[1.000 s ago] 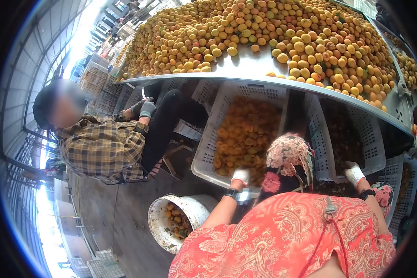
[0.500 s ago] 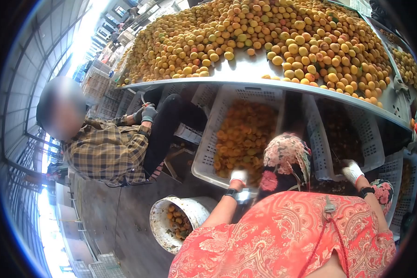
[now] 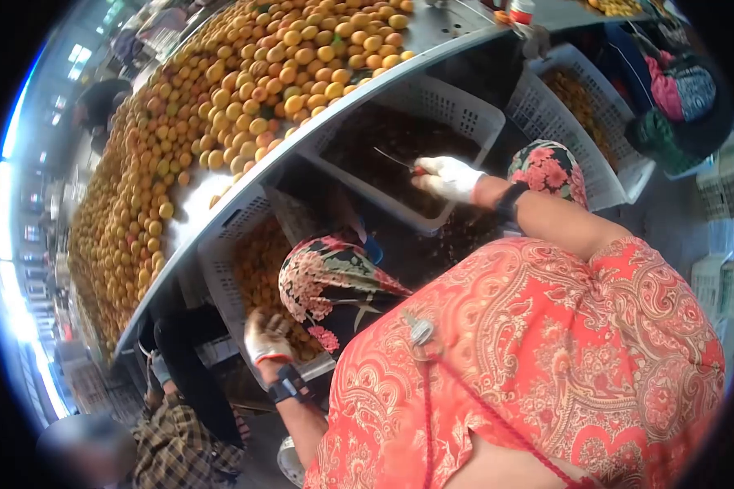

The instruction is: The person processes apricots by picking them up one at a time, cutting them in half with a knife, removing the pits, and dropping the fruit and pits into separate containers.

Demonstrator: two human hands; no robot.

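Well, the right hand [image 3: 448, 178], white-gloved, reaches out over a pale crate [image 3: 467, 114], closed round a slim metal tool [image 3: 393, 157]. The left hand [image 3: 266, 336] hangs lower, fingers bent, at the orange fruit [image 3: 257, 254] in another crate; I can't tell whether it grips anything. The glove hides most of the tool's handle, and the dark contents beneath blur together. The tool looks thin, reddish at the grip.

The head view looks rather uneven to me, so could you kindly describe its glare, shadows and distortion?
Head view: glare bleaches the left side and part of the table; head view: shadow darkens the crate under the right hand; head view: the outer scene looks curved, with black corners.
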